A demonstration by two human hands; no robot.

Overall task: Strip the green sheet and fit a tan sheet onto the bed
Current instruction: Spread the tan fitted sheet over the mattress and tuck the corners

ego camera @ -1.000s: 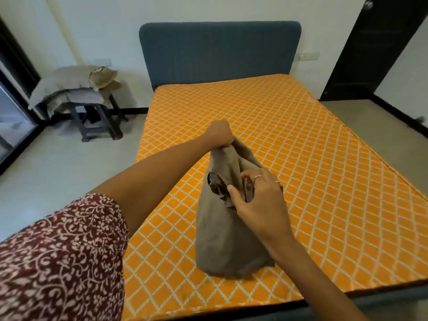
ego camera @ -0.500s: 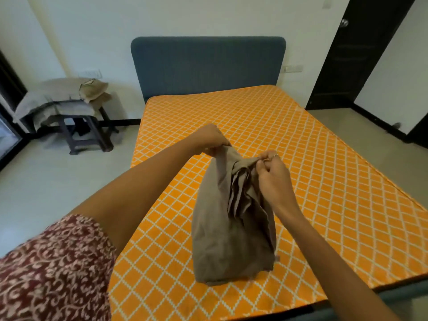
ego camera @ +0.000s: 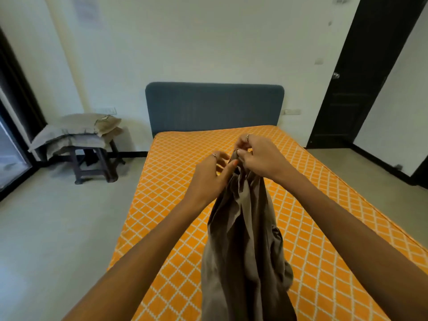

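Note:
A bunched tan sheet (ego camera: 243, 246) hangs down in front of me over the bare orange mattress (ego camera: 312, 216) with its white diamond pattern. My right hand (ego camera: 257, 155) pinches the sheet's top edge and holds it up. My left hand (ego camera: 208, 174) is just to its left, thumb and fingers touching the same top edge, fingers partly spread. No green sheet is in view.
A blue padded headboard (ego camera: 214, 105) stands against the far wall. A dark stool (ego camera: 92, 158) at the left carries stacked pillows (ego camera: 76, 133). A dark door (ego camera: 361, 72) is at the right. Bare floor runs along both sides of the bed.
Both hands have lifted the tan sheet off the mattress and come together at its top edge. The sheet now hangs long and narrow. My view has tilted upward.

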